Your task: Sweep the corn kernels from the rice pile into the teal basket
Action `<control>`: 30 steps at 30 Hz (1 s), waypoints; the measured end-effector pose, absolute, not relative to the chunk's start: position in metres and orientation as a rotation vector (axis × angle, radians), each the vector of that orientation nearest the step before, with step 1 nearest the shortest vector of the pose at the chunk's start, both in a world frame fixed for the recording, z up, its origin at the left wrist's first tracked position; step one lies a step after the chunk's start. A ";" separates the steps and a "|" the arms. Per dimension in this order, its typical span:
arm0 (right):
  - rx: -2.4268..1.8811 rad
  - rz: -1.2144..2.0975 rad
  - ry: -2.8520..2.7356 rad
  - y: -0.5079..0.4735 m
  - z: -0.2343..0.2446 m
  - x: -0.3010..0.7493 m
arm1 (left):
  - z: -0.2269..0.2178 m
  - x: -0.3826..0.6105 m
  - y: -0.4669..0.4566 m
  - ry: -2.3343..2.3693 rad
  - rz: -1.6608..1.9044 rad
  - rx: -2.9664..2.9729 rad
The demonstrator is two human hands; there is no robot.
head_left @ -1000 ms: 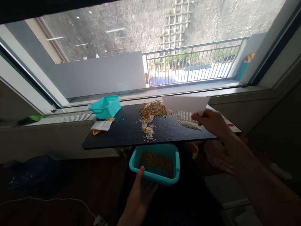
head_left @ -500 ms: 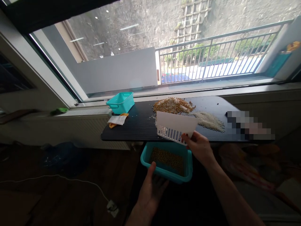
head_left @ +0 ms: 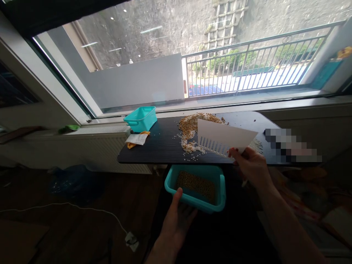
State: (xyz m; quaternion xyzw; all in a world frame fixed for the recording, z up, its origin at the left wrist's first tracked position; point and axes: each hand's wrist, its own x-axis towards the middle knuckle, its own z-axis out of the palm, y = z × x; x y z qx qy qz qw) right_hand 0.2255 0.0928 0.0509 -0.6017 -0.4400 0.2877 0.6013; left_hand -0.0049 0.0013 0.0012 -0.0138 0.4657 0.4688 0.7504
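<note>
My left hand (head_left: 176,220) grips the near left rim of a teal plastic basin (head_left: 211,208), thumb over the edge and fingers beneath it. Tan grains, perhaps soybeans or corn kernels (head_left: 196,185), cover part of the basin's bottom. Pinched in my right hand (head_left: 250,167) is a flat white slotted scraper (head_left: 224,135), held tilted above the table's front half. Behind the scraper lies a pile of tan kernels mixed with white rice (head_left: 188,126), trailing toward the front edge. A separate heap of white rice (head_left: 257,146) is mostly hidden by the scraper.
The dark table (head_left: 162,150) stands against a window. On its left are a second teal basin (head_left: 141,119) and a folded white and yellow cloth (head_left: 137,139). A pixelated object (head_left: 291,145) lies at the right. A white cable and power strip (head_left: 132,241) rest on the floor.
My right hand has moved the scraper to the right, uncovering the rice and kernel trail and covering most of the rice heap. My left hand and the basin stay put.
</note>
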 end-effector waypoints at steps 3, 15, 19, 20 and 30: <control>-1.406 0.626 -1.036 0.098 0.052 0.230 | 0.002 -0.004 0.001 1.017 1.026 -0.036; -1.397 0.629 -1.069 0.095 0.048 0.229 | 0.000 -0.005 0.001 1.005 1.036 -0.038; -1.403 0.633 -1.043 0.092 0.047 0.227 | 0.000 -0.005 0.002 1.011 1.027 -0.034; -1.403 0.636 -1.047 0.091 0.047 0.227 | 0.000 -0.005 0.002 1.011 1.025 -0.036; -1.403 0.690 -1.013 0.083 0.050 0.225 | 0.000 -0.005 0.002 1.001 1.022 -0.027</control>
